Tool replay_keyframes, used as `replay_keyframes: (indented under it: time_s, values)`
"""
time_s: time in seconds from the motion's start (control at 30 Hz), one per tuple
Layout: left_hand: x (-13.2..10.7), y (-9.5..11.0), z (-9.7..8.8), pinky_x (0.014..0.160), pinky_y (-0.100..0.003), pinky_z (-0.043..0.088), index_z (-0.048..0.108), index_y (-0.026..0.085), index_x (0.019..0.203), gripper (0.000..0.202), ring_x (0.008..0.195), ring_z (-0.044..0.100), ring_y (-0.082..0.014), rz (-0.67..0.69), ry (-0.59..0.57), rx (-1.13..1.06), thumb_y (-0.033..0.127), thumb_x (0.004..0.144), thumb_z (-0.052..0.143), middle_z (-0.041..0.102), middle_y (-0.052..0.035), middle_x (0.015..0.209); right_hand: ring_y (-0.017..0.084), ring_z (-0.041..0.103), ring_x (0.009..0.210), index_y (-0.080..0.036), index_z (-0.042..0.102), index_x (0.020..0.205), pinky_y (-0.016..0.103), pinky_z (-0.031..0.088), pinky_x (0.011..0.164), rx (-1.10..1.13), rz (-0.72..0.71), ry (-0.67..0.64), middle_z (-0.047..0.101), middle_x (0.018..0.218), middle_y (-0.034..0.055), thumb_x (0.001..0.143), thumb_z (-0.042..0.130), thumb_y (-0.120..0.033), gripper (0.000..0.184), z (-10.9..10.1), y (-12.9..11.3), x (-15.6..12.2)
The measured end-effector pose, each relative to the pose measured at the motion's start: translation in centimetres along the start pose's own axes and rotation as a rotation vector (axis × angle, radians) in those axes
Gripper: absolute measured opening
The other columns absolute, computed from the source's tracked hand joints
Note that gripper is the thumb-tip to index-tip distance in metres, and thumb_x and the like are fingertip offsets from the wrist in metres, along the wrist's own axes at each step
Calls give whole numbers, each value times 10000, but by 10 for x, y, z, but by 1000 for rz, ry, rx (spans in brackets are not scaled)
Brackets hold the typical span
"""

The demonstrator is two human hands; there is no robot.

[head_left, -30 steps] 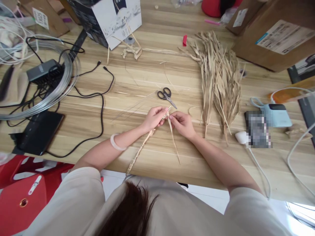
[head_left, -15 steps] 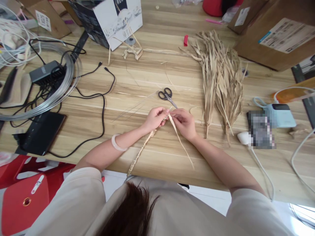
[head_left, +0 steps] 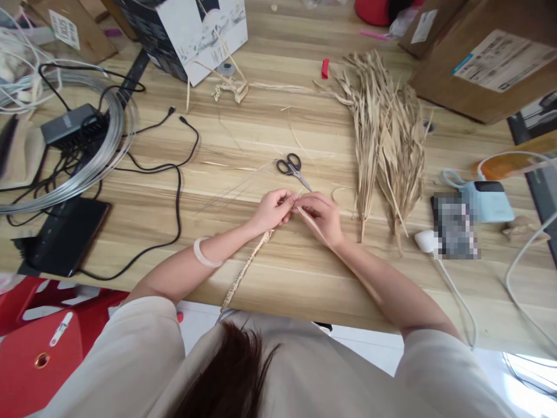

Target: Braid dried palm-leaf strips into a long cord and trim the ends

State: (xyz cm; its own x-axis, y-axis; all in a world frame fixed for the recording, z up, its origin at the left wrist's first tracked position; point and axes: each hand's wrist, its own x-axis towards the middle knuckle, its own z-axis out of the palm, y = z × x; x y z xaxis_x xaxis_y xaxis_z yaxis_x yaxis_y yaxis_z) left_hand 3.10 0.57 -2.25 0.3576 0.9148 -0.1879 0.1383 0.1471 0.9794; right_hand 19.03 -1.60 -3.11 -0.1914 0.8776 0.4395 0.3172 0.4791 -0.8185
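My left hand (head_left: 275, 209) is closed in a pinch on the upper end of a thin cord wrapped in dried leaf (head_left: 243, 270). The cord slants from under that hand to the table's front edge. My right hand (head_left: 321, 217) touches the left fingertips, its fingers closed on a pale strip of dried leaf (head_left: 310, 222). The strip runs back along the right palm, and its far end is hard to make out. Fingers hide the spot where strip and cord meet. Just beyond the hands lie black-handled scissors (head_left: 290, 166), blades pointing toward the right hand.
Bundles of dried leaves (head_left: 368, 139) lie to the right, near a cardboard box (head_left: 483, 87) and a light blue power bank (head_left: 487, 200). Coiled wire (head_left: 115, 139), black cables (head_left: 178, 203) and a black tablet-like slab (head_left: 72, 235) are at left. A white box (head_left: 204, 35) stands behind.
The leaf strip hung down toward the table's front edge; now it lies back along my right palm. My right hand has turned slightly. The left keeps its pinch, and the whole view has shifted a little.
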Motion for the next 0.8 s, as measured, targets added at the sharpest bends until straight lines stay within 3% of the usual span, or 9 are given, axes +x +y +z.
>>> replay_keyframes:
  time_s: [0.13, 0.37, 0.57, 0.8]
  values:
    - [-1, 2, 0, 351, -136, 300, 533, 145, 743, 333, 345, 404, -30, 4, -13, 8, 454, 866, 540, 477, 57, 454, 186, 649, 817, -220, 686, 782, 367, 519, 791, 92, 78, 1, 702, 807, 62, 839, 619, -308, 124, 1, 1, -1]
    - [-2, 1, 0, 343, -145, 295, 525, 149, 730, 348, 358, 418, -29, 38, 3, -40, 476, 838, 573, 495, 50, 493, 105, 560, 565, -168, 641, 709, 261, 473, 578, 323, 381, 32, 637, 646, 19, 782, 663, -433, 275, 0, -3, 4]
    - [-3, 2, 1, 335, -150, 300, 547, 144, 750, 370, 350, 411, -27, 74, -3, -76, 504, 828, 578, 532, 32, 515, 84, 509, 521, -175, 566, 656, 245, 438, 545, 383, 404, -11, 589, 580, -8, 772, 648, -506, 360, -2, -6, 9]
    - [-6, 9, 2, 324, -151, 273, 524, 145, 679, 429, 333, 397, -32, 37, 50, -72, 532, 862, 504, 487, 38, 442, 82, 521, 516, -176, 575, 678, 232, 429, 509, 405, 419, -16, 602, 603, -4, 781, 630, -518, 361, -2, -4, 8]
